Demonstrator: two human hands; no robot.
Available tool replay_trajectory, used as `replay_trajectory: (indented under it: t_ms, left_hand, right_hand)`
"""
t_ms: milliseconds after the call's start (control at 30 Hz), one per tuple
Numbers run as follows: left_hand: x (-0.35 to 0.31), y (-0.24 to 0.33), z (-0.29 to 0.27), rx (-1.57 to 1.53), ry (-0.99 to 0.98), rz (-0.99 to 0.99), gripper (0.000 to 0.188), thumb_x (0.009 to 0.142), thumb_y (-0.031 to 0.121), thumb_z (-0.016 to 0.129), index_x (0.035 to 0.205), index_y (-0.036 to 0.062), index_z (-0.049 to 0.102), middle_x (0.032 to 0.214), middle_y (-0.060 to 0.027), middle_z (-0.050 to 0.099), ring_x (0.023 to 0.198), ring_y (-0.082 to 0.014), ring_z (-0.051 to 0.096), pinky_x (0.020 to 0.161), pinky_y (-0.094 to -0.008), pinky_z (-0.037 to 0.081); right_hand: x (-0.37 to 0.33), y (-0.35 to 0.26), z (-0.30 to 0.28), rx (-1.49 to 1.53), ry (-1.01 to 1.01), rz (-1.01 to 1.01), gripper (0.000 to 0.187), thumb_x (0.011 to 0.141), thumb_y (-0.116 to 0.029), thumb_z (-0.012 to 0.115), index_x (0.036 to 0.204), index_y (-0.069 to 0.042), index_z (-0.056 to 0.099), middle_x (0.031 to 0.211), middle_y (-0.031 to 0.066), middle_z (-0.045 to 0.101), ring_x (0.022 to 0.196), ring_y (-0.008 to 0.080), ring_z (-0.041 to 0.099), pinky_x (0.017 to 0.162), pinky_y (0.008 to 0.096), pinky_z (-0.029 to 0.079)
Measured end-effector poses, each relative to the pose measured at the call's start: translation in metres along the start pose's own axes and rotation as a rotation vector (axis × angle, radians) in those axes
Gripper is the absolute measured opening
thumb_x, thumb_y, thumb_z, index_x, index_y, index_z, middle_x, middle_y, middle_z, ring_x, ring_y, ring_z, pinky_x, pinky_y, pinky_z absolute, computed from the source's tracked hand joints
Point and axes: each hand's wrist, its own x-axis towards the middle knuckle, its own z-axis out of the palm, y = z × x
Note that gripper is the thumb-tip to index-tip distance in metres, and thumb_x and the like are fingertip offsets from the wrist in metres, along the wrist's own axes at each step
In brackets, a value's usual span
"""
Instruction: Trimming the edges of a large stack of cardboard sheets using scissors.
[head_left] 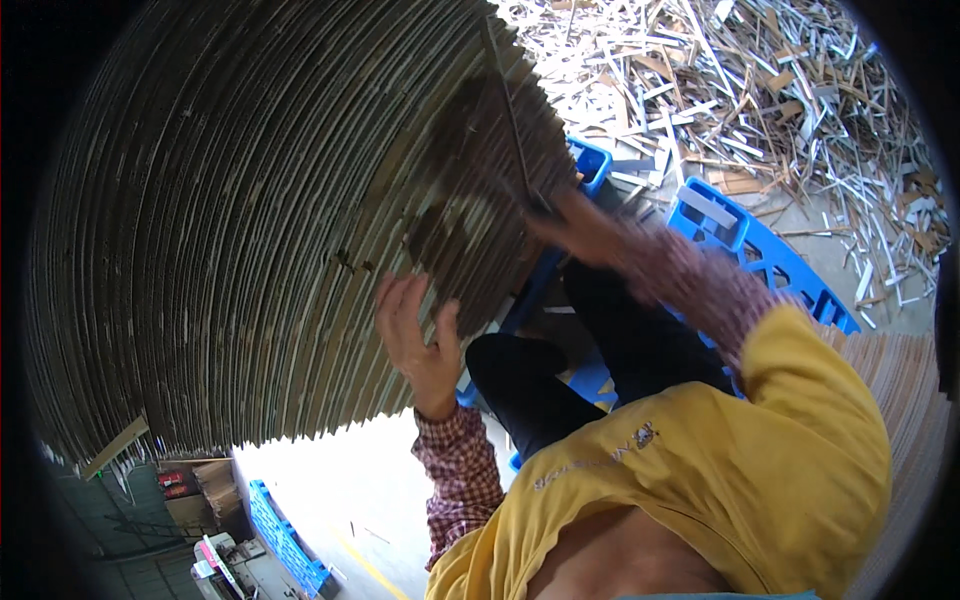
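Note:
A tall stack of cardboard sheets point(250, 220) fills the upper left, its many edges turned toward me. My left hand point(418, 345) is open at the lower edge of the stack, fingers spread and thumb apart; whether the fingertips touch the sheets I cannot tell. My right hand point(585, 228), smeared by motion, is closed around the dark handle end of a long thin bar-like tool point(515, 125). The tool stretches up along the right part of the stack; its exact kind is unclear. A dark shadow falls on the sheets between my hands.
Cardboard and paper strips point(740, 90) lie heaped on the floor at upper right. Blue plastic pallets point(790, 265) stand by my legs, with another blue pallet point(285, 535) at lower left near a machine point(235, 570). More stacked sheets point(895, 390) are at the right.

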Motion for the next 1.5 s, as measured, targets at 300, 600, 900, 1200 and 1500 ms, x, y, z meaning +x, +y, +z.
replay_trajectory:
  t_ms: [300,600,900,1200,1500]
  left_hand:
    - [0.012,-0.039,0.035,0.371,-0.531,0.111,0.054,0.076,0.029,0.062,0.124,0.0119,0.043,0.118,-0.0090,0.048,0.127,-0.0302,0.023,0.099,-0.0576,0.020]
    - [0.009,-0.034,0.036,0.256,-0.393,0.056,0.049,0.079,0.023,0.060,0.123,0.0118,0.042,0.114,-0.0106,0.051,0.124,-0.0288,0.029,0.099,-0.0560,0.023]
    - [0.047,-0.024,0.019,0.461,-0.326,0.115,0.077,0.069,0.015,0.070,0.134,0.0174,0.027,0.139,-0.0132,0.021,0.128,-0.0348,0.018,0.100,-0.0574,0.020]
    - [0.079,-0.101,0.039,0.686,-0.334,0.467,0.042,0.073,0.013,0.067,0.112,0.0108,0.049,0.117,-0.0100,0.046,0.116,-0.0284,0.036,0.096,-0.0517,0.027]
    - [-0.066,-0.004,0.023,0.320,-0.841,0.072,0.012,0.080,0.013,0.048,0.082,0.0084,0.058,0.073,-0.0122,0.059,0.068,-0.0311,0.057,0.057,-0.0429,0.044]
  right_hand:
    - [0.013,-0.051,-0.081,-0.182,-0.482,0.319,0.033,0.081,-0.039,0.057,0.095,-0.009,0.064,0.070,0.0016,0.057,0.066,0.0085,0.051,0.059,0.0245,0.042]
    - [0.148,-0.052,-0.053,-0.288,-0.246,0.119,0.048,0.080,-0.050,0.050,0.086,-0.005,0.066,0.067,0.0062,0.059,0.065,0.0181,0.055,0.066,0.0347,0.043]
    - [0.031,0.031,-0.088,-0.109,0.097,0.252,0.042,0.079,-0.038,0.054,0.081,0.004,0.057,0.056,0.0102,0.051,0.055,0.0149,0.050,0.052,0.0358,0.041]
    - [-0.054,0.004,-0.128,-0.036,-0.502,0.483,0.039,0.083,-0.040,0.054,0.093,-0.004,0.064,0.079,0.0051,0.061,0.071,0.0100,0.053,0.064,0.0263,0.043]
    - [0.124,-0.041,-0.077,-0.215,-0.356,0.079,0.047,0.082,-0.049,0.050,0.092,-0.006,0.066,0.073,0.0042,0.061,0.070,0.0091,0.051,0.069,0.0294,0.039]
